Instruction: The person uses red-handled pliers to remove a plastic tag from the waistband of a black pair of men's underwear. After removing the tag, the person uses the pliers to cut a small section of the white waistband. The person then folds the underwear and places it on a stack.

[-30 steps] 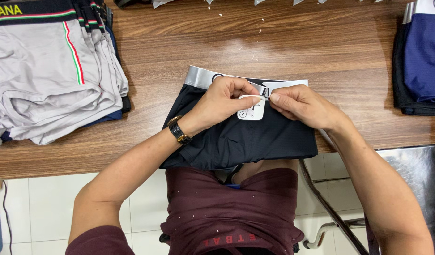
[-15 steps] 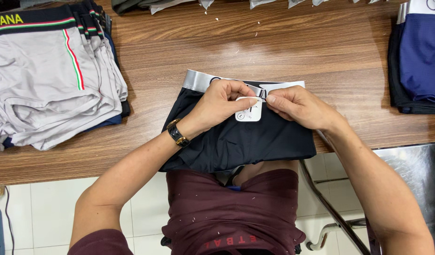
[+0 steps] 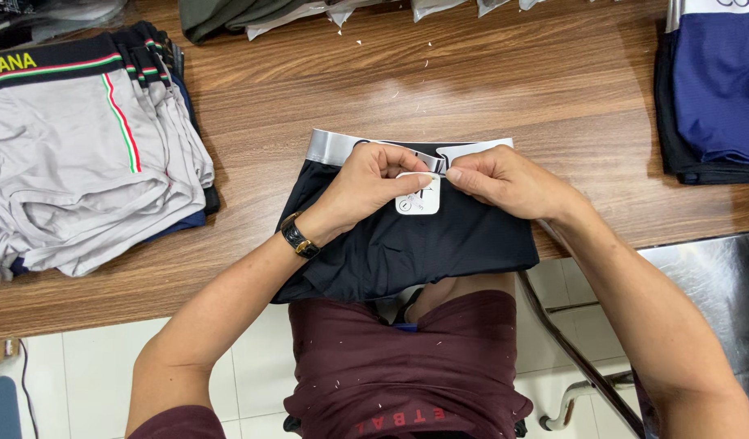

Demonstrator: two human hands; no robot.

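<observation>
Right now I see my left hand [image 3: 366, 183] and right hand [image 3: 505, 180] meeting at the silver waistband [image 3: 334, 148] of a pair of black boxer briefs [image 3: 415, 244]; the briefs lie flat at the near edge of the wooden tabletop [image 3: 472, 73], dead centre in my view, their lower hem hanging just over the edge; the fingertips of both hands are pinched together on a small white hang tag [image 3: 419, 197] that sits just below the waistband; the left thumb and forefinger grip its upper edge from the nine o'clock side, the right forefinger and thumb close in from three o'clock; neither hand is spread; a black wristwatch [image 3: 298, 236] circles my left wrist.

At nine o'clock from the briefs, well apart, a stack of grey boxer briefs [image 3: 74, 171] with red, white and green side stripes rests on the tabletop; at two o'clock, near the right border, a stack of blue and dark underwear [image 3: 716, 89] lies folded; at twelve o'clock, along the far edge, I make out clear plastic bags [image 3: 309, 10], partly cut off; small white flecks dot the wood between.
</observation>
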